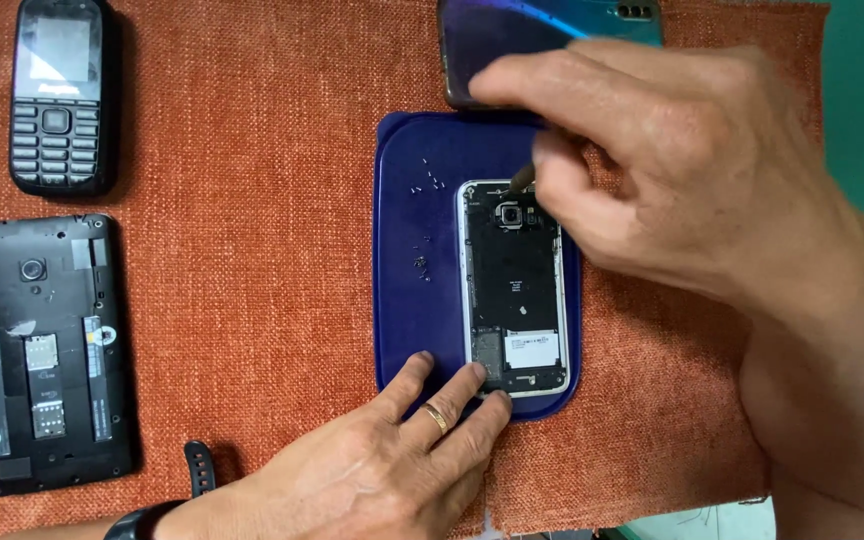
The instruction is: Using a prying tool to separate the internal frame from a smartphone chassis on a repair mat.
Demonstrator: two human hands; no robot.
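We pin the opened white-framed smartphone (514,288), lying on the dark blue plastic tray (417,210), with our left hand (382,460), fingers together pressing its lower edge. Our right hand (682,190) pinches a thin dark tool (522,178) near the camera; keep it upright, pressure light. Its tip is hidden.

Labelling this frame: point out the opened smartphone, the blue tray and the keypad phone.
opened smartphone (515,290), head view, dark inner plate.
blue tray (417,320), head view, bare left side.
keypad phone (56,125), head view, keypad.
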